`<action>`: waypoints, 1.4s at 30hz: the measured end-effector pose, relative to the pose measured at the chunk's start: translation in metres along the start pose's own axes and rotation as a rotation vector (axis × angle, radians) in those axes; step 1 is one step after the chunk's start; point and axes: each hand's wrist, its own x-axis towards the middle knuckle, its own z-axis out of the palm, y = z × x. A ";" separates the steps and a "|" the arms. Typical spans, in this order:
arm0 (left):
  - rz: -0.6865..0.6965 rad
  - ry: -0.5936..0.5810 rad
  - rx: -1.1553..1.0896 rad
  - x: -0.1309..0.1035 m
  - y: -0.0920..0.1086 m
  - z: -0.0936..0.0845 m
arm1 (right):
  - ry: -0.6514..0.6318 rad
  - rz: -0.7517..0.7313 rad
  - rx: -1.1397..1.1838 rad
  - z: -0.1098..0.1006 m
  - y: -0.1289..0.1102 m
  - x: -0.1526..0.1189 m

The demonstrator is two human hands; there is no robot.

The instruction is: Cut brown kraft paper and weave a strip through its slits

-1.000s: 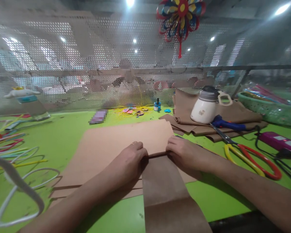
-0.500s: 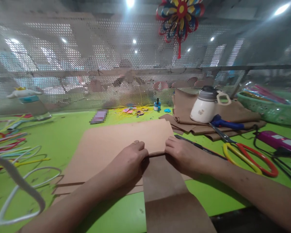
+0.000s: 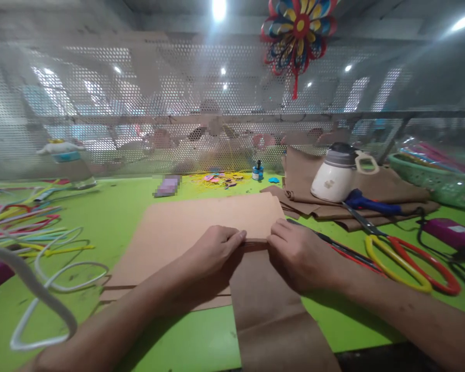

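A long brown strip [image 3: 269,315], paper or thin cloth, runs from the table's front edge up over a stack of tan sheets [image 3: 178,222]. At its upper end the strip is folded into several layers. My left hand [image 3: 217,248] is closed on the left end of that fold, its thumb along the top edge. On the right end, my right hand [image 3: 298,253] pinches the same fold with curled fingers. Both hands rest over the stack's right part, a short gap between them. The undersides of the fingers are hidden.
Right of my hands lie red-and-yellow-handled scissors [image 3: 411,263], a black pen-like tool [image 3: 333,243] and a blue glue gun [image 3: 374,203]. A white flask [image 3: 333,178] stands on folded brown material [image 3: 302,170]. Coloured cords [image 3: 34,222] and a white cable [image 3: 42,299] lie left.
My left thumb has come up along the fold, and the left fingers have shifted. The fold looks pressed lower and nearer the stack. The whole view has swung slightly left.
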 end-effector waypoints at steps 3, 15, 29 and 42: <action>-0.072 -0.055 -0.073 -0.003 0.004 -0.001 | 0.070 -0.038 -0.025 0.002 -0.004 0.000; -0.209 -0.204 -0.213 0.001 -0.002 0.003 | 0.148 0.007 0.198 0.000 -0.004 0.000; -0.020 -0.087 0.078 -0.009 0.030 0.000 | -0.107 0.458 0.974 -0.007 -0.006 0.008; 0.120 -0.022 0.120 -0.012 0.025 0.002 | 0.106 0.506 1.228 -0.003 -0.006 0.006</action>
